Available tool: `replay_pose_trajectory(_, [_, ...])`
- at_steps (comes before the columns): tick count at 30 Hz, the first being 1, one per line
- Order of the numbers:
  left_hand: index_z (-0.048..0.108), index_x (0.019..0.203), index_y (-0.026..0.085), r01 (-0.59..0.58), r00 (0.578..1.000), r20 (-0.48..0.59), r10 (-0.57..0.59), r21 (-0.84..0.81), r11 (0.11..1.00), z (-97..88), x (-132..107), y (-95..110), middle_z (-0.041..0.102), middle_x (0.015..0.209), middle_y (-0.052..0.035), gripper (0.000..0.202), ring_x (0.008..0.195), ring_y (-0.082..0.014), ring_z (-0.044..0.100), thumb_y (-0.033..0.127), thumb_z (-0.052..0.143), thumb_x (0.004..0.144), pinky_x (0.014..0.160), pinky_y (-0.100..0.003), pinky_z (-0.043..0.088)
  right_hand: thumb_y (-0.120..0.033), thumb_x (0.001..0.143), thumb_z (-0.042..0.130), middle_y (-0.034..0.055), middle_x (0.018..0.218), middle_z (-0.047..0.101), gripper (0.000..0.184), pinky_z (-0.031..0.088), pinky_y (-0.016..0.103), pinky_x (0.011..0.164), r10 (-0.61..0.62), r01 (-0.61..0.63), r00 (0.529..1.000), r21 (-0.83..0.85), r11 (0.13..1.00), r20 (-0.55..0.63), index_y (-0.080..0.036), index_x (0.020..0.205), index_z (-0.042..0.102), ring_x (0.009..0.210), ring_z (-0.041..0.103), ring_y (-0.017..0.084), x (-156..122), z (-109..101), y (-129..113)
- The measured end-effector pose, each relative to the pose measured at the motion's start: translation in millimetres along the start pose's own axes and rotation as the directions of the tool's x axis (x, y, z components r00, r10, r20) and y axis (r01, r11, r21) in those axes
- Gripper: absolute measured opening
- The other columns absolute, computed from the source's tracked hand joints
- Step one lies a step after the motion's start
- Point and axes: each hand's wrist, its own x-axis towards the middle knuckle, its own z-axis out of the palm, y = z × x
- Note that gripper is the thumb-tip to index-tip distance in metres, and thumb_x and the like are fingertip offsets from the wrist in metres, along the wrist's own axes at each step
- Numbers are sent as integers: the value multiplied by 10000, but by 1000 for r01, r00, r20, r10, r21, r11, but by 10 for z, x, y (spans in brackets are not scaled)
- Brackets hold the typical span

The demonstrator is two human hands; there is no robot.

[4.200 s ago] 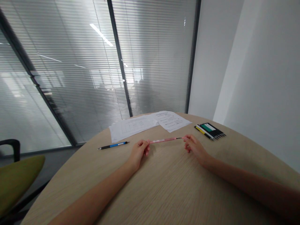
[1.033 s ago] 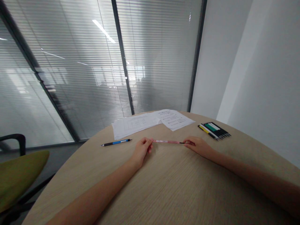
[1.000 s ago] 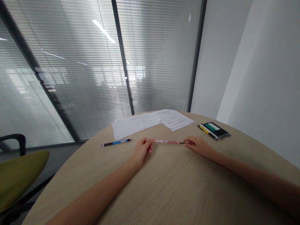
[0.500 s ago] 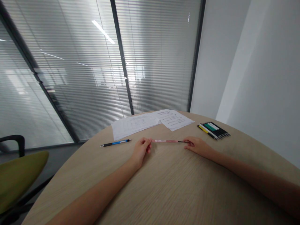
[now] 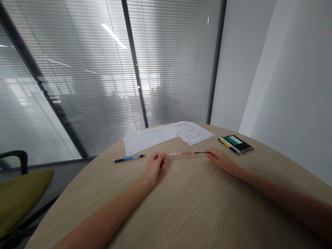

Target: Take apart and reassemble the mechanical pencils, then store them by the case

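Note:
My left hand (image 5: 155, 167) pinches the left end of a slim pink tube (image 5: 180, 154) with pale markings. From the tube's right end runs a thin dark tip (image 5: 199, 152), and the fingers of my right hand (image 5: 219, 160) are closed on its far end. The tube is stretched almost level between both hands, just over the wooden table (image 5: 186, 200); what exactly it is I cannot make out. A blue and black pen (image 5: 128, 158) lies just left of my left hand.
Printed paper sheets (image 5: 150, 138) lie at the table's far side, beyond my hands. Several pens (image 5: 236, 144) sit in a row to the right, one yellow, others green, white and black. An olive chair (image 5: 23, 193) stands at the left. Behind are glass panels with blinds.
Both hands have shifted slightly, and the pink tube has moved a little left and away from me. Its right end is slightly raised. The pens and papers stay put.

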Motion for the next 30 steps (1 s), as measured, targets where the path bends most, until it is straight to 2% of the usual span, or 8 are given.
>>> replay_pose_trajectory(4, [458,557,145,-1,1000,-25,0,-30,1000,0,1,8,457,448,55,297,354,-36,374,409,587,600,350,-161,259,-249,806,367,63,796,577,237,427,293,680,-59,56,994,-37,998,-90,-168,842,588,743,545,167,13,-4,49])
replay_pose_trajectory(7, [456,546,146,-11,999,-37,10,-30,999,-7,2,12,455,446,55,302,350,-37,372,412,589,595,348,-162,258,-241,805,368,63,806,569,247,427,286,667,-30,21,992,-76,997,-125,-176,860,600,729,546,163,13,-2,79])
replay_pose_trajectory(14, [463,557,141,-10,998,-64,8,-35,999,-14,1,14,459,452,55,286,353,-33,372,398,578,605,349,-156,257,-178,734,440,50,801,602,254,427,294,653,101,-109,994,-185,977,-51,-171,959,558,713,555,173,-26,6,10])
replay_pose_trajectory(20, [460,559,142,-9,998,-58,8,-19,1000,-24,21,-4,455,452,58,284,350,-34,372,397,575,607,348,-157,260,-199,716,469,49,792,605,198,420,296,668,70,-66,997,-224,972,13,-178,893,556,744,553,180,-32,25,-40])
replay_pose_trajectory(23, [460,554,142,-8,998,-61,7,-15,1000,-25,23,-8,457,453,56,287,349,-34,373,399,579,602,348,-158,260,-219,725,459,42,775,596,202,422,300,661,74,-68,997,-188,980,25,-181,903,546,730,550,177,-29,26,-33])
replay_pose_trajectory(25, [462,555,142,-11,998,-69,10,-19,1000,-24,21,-7,457,452,56,285,350,-33,370,399,576,603,349,-157,260,-230,739,433,40,786,591,198,425,311,664,85,-86,996,-138,987,-12,-188,898,544,718,545,174,-26,19,-18])
replay_pose_trajectory(28, [463,556,144,-27,995,-98,25,-19,999,-24,19,-2,452,447,58,289,353,-35,368,407,573,600,349,-157,260,-254,768,369,51,834,575,223,444,311,631,175,-173,973,24,985,-150,-191,901,537,720,530,169,-19,-8,11])
replay_pose_trajectory(30, [461,551,146,-35,994,-107,34,-4,999,-26,17,1,447,446,59,296,353,-38,366,417,569,600,349,-161,260,-285,782,327,56,836,554,261,457,286,552,279,-239,930,182,954,-239,-192,928,523,702,517,163,-13,-33,27])
